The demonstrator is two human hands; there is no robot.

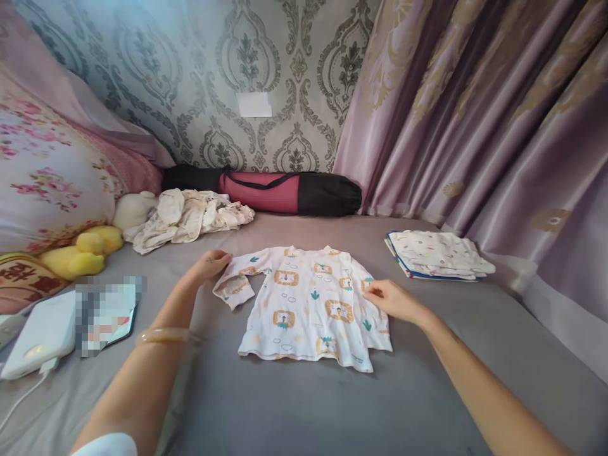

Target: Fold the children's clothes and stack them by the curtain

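A small white long-sleeved shirt (304, 304) with orange lion faces and green plants lies spread on the grey bed sheet (285, 418), its neckline toward the wall. My left hand (213, 263) pinches the sleeve on the left, which bends so that its cuff points down toward me. At the other side, my right hand (387, 297) has its fingers closed on the right sleeve near the elbow. That sleeve lies down along the shirt's body. A bangle circles my left forearm.
Folded clothes (437, 253) are stacked at the right by the curtain (465, 114). A crumpled clothes pile (190, 218) lies back left before a red and black roll bag (266, 190). Yellow plush (80, 253), a power bank (42, 332) with cable and a phone (111, 313) lie left.
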